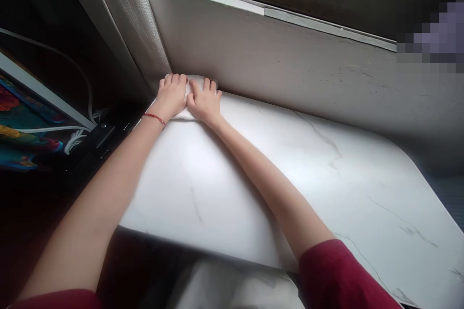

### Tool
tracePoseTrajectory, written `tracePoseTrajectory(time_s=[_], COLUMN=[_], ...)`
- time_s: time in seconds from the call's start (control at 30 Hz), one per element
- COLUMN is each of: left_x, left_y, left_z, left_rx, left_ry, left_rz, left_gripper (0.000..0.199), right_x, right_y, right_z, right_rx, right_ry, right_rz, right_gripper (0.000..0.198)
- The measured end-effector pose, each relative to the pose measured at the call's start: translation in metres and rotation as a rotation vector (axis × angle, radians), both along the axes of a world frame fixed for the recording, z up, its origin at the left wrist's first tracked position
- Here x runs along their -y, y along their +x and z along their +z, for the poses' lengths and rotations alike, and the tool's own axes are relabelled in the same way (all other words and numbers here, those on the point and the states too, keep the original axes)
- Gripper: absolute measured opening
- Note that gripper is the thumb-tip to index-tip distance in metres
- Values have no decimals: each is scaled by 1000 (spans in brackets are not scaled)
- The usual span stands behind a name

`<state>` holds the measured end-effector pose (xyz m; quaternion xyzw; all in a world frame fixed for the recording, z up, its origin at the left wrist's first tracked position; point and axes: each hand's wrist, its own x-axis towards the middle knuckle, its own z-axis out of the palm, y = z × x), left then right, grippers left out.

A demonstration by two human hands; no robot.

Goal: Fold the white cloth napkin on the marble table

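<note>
Both our left hand (173,94) and right hand (204,101) rest palm-down, fingers loosely open, on a pale cloth (186,114) at the far-left end of the white surface (181,174), right by the wall (253,53). Looks to us like the cloth work's underway, not wrapped up, since both hands are on it. How much surface is done or left? Honestly, we can't tell.

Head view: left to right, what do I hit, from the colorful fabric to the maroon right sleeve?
Colorful fabric → white cable bundle → left hand → right hand → maroon right sleeve.
</note>
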<state>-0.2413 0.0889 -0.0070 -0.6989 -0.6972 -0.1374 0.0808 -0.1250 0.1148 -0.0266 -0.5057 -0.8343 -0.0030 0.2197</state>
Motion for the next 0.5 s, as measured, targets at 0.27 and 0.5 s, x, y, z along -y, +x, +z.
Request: tracePoseTrajectory(time_s=[0.27,0.5], left_x=[2,8], left_y=[-1,3], left_z=[4,7], left_rx=[-25,-111], left_ry=[-4,0], left_rz=[6,21], left_gripper=[48,49], right_x=[0,10], right_y=[0,6], right_z=[1,6], right_rx=[7,31], right_ry=[-5,-14], right_rz=[-3,3], right_gripper=[48,48])
